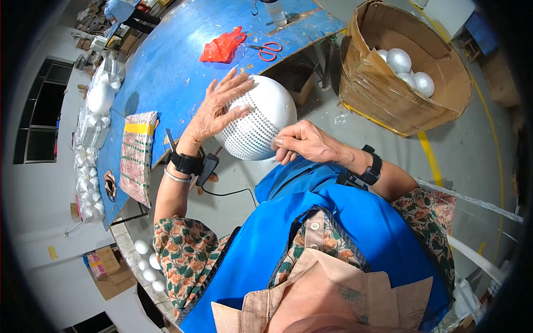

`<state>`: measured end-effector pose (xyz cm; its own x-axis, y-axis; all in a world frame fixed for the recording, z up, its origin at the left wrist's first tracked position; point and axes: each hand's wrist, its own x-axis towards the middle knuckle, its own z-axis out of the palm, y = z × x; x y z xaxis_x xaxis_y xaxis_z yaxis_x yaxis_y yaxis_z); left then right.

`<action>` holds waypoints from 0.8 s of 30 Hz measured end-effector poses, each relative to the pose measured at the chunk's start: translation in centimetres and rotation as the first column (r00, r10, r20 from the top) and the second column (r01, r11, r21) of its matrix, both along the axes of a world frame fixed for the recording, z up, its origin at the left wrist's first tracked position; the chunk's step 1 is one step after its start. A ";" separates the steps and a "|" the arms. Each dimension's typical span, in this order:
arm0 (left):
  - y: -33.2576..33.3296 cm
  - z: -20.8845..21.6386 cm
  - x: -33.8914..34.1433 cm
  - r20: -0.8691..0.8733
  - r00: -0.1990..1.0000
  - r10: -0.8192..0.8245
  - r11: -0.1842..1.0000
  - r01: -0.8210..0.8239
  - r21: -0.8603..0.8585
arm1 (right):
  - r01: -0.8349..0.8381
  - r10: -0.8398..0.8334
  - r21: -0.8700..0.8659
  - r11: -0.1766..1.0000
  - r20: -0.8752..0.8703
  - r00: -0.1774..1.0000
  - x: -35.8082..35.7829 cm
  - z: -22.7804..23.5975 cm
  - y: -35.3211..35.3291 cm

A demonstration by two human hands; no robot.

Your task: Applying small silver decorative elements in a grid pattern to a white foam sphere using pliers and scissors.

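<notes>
A large white ball (272,104) is in front of me, off the near edge of the blue table. Rows of small silvery studs cover its left and lower part; the upper right is smooth and bare. My left hand (223,105) grips the ball from its upper left, with fingers spread over the top and the thumb across the studs. At the ball's lower right, my right hand (305,142) is closed in a pinch against the surface. Whatever lies between those fingertips is hidden. What supports the ball from below does not show clearly.
On the blue table (172,61) lie a red plastic bag (223,46), red-handled scissors (267,51) and a patterned packet (137,158). A large cardboard box (383,91) with several silvery balls stands at right. White balls (150,267) sit lower left. A person (133,14) is far off.
</notes>
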<state>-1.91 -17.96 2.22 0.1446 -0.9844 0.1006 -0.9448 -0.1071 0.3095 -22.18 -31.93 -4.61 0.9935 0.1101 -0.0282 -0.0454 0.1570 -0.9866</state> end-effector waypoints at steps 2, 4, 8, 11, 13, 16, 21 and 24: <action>-0.1 0.2 0.0 -0.028 1.000 0.001 0.999 0.001 0.047 | -0.007 0.007 -0.003 1.000 0.005 1.000 0.0 0.6 0.2; -0.1 0.4 0.1 -0.106 0.994 -0.035 0.994 0.046 0.103 | -0.025 0.025 -0.010 1.000 0.015 1.000 0.4 0.8 0.5; 0.0 0.1 -0.3 -0.087 0.994 -0.059 0.998 0.062 0.030 | -0.045 0.046 -0.021 0.999 0.031 0.998 1.0 1.5 1.0; -0.1 0.6 -1.4 0.043 0.998 -0.035 0.999 0.035 0.009 | -0.032 0.032 -0.003 0.999 0.030 0.999 0.7 1.1 0.9; 0.0 0.6 -1.1 0.065 0.995 -0.082 0.997 0.080 0.019 | -0.028 0.028 0.006 1.000 0.018 0.999 0.8 0.8 0.7; 0.4 0.4 -0.2 0.025 0.999 -0.047 0.999 0.047 0.006 | -0.020 0.020 0.009 1.000 0.023 1.000 0.6 0.6 0.5; 0.7 0.5 0.2 -0.144 0.989 -0.023 1.000 0.021 -0.012 | -0.016 0.016 -0.013 1.000 0.028 0.999 0.4 0.7 0.5; 0.8 0.7 -0.4 0.035 0.999 -0.042 0.998 0.043 -0.037 | -0.023 0.024 -0.018 1.000 0.032 0.999 0.3 0.5 0.5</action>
<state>-2.27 -17.18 2.95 0.0984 -0.9849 0.1423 -0.9583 -0.0552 0.2805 -21.86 -31.47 -4.11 0.9911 0.1330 0.0014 -0.0173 0.1392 -0.9901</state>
